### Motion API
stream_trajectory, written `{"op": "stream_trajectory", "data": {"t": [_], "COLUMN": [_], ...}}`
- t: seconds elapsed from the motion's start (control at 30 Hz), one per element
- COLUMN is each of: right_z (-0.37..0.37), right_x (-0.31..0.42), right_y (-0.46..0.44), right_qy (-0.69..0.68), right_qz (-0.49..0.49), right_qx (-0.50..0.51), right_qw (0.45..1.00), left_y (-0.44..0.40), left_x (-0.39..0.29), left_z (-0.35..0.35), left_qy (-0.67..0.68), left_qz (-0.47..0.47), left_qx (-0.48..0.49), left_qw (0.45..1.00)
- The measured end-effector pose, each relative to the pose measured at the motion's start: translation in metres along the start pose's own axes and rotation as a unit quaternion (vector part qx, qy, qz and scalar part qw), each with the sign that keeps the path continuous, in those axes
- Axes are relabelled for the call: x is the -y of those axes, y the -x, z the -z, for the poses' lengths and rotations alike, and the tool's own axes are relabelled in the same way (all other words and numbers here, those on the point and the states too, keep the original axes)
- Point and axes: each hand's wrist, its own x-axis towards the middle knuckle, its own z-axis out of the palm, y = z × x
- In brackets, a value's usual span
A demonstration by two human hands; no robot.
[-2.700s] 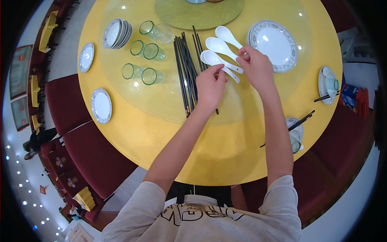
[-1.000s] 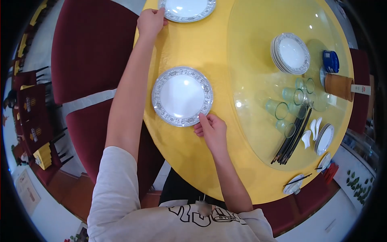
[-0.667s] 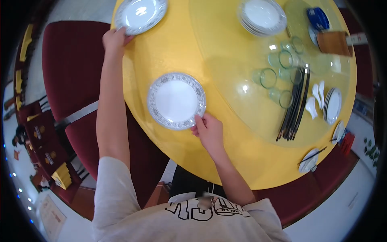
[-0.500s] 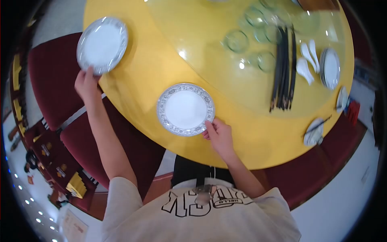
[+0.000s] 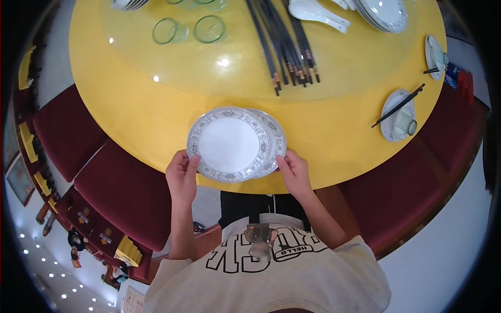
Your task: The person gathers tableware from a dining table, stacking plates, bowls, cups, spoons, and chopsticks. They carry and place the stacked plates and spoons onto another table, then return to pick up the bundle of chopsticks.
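Note:
Two white plates with grey patterned rims overlap in front of me, near the table's front edge. My left hand [image 5: 183,175] pinches the lower left rim of the upper plate [image 5: 229,143], thumb on top. My right hand [image 5: 295,172] grips the lower right rim of the other plate [image 5: 276,136], which lies partly hidden beneath the first. Beyond them, a bundle of black chopsticks [image 5: 284,47] rests on the glass turntable [image 5: 130,65], with white spoons [image 5: 318,14] beside it.
Glass cups [image 5: 210,29] and a stack of small plates [image 5: 383,13] stand on the turntable. Two place settings, including a plate with cup and chopsticks [image 5: 399,115], sit at the right of the yellow table [image 5: 339,141]. Dark red chairs [image 5: 125,193] ring the edge.
My left hand has brought its plate from the far left of the table to the middle, over the right hand's plate. My view has shifted; the turntable items appear further left and up.

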Motion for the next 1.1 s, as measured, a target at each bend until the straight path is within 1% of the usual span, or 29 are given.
{"op": "stream_trajectory", "data": {"t": [0.07,0.17,0.23,0.3,0.33,0.43,0.5,0.57,0.63,0.7,0.73,0.8,0.87,0.93,1.0,1.07,1.1], "right_z": [0.013,0.035,0.045,0.057,0.06,0.074,0.08,0.089,0.107,0.129,0.14,0.157,0.179,0.196,0.203,0.224,0.23], "right_x": [0.006,0.021,0.029,0.033,0.034,0.036,0.041,0.054,0.069,0.079,0.089,0.128,0.15,0.175,0.21,0.231,0.243], "right_y": [0.003,0.009,0.013,0.018,0.016,0.018,0.023,0.024,0.021,0.01,0.001,-0.02,-0.052,-0.083,-0.106,-0.135,-0.147], "right_qy": [0.012,-0.016,-0.06,-0.059,-0.052,-0.057,-0.071,-0.083,-0.068,-0.062,-0.051,-0.042,-0.069,-0.12,-0.119,-0.042,-0.045], "right_qz": [0.01,0.039,0.052,0.067,0.073,0.076,0.085,0.095,0.095,0.108,0.118,0.117,0.148,0.167,0.185,0.183,0.185], "right_qx": [-0.001,-0.011,-0.034,-0.04,-0.053,-0.045,-0.051,-0.06,-0.062,-0.084,-0.098,-0.167,-0.179,-0.197,-0.229,-0.21,-0.213], "right_qw": [1.0,0.999,0.996,0.995,0.995,0.994,0.992,0.99,0.991,0.989,0.987,0.978,0.97,0.959,0.948,0.959,0.958], "left_y": [0.002,0.003,0.004,0.002,0.003,0.003,0.001,-0.003,-0.013,-0.029,-0.039,-0.062,-0.086,-0.115,-0.14,-0.165,-0.178], "left_x": [-0.009,-0.022,-0.031,-0.037,-0.042,-0.062,-0.08,-0.096,-0.102,-0.11,-0.117,-0.139,-0.173,-0.194,-0.221,-0.247,-0.257], "left_z": [-0.012,-0.038,-0.05,-0.059,-0.065,-0.079,-0.095,-0.114,-0.139,-0.165,-0.178,-0.207,-0.234,-0.266,-0.289,-0.305,-0.312], "left_qy": [0.003,-0.009,-0.017,-0.098,-0.103,-0.117,-0.265,-0.275,-0.293,-0.118,-0.12,-0.135,-0.161,-0.094,-0.064,-0.068,-0.072], "left_qz": [-0.004,-0.011,-0.026,-0.04,-0.066,-0.084,-0.119,-0.14,-0.158,-0.133,-0.137,-0.193,-0.203,-0.284,-0.262,-0.255,-0.241], "left_qx": [0.048,0.063,0.067,0.075,0.08,0.097,0.113,0.129,0.139,0.186,0.192,0.196,0.199,0.197,0.192,0.199,0.204], "left_qw": [0.999,0.998,0.997,0.992,0.989,0.985,0.95,0.942,0.932,0.966,0.964,0.952,0.945,0.934,0.943,0.944,0.946]}}
